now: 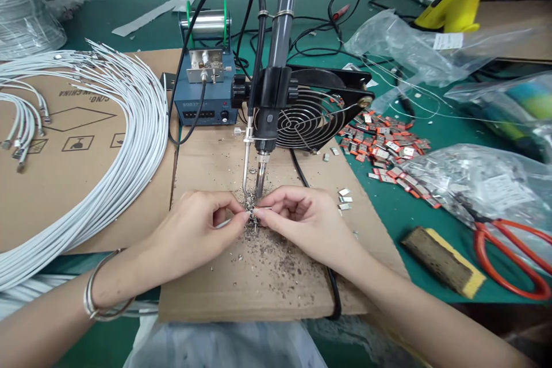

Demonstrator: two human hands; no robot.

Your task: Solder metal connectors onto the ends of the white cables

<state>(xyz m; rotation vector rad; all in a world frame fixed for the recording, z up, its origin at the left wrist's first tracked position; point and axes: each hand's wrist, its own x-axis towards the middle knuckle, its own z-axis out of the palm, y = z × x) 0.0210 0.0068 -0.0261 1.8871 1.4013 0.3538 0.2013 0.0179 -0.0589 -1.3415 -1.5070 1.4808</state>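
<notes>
My left hand [211, 221] is closed in a pinch just below the soldering iron tip [260, 175]. A bit of something white shows behind its fingers, but what it grips is mostly hidden. Close beside it, my right hand [304, 215] pinches too, and a thin pale sliver shows at its fingertips, too small to name. The fingertips of both hands nearly meet under the soldering iron [276, 63], which is clamped upright with a thin metal feed tube [246, 161] alongside. Dark solder crumbs [280, 267] lie scattered on the cardboard [202, 287] beneath.
Bundled white cables [142, 149] curve along the left. Behind stand a blue solder feeder [202, 98], its solder spool [204, 24] and a round fan [306, 112]. To the right lie orange-and-metal connectors [383, 144], a sponge [440, 261], orange-handled scissors [487, 253] and plastic bags [495, 178].
</notes>
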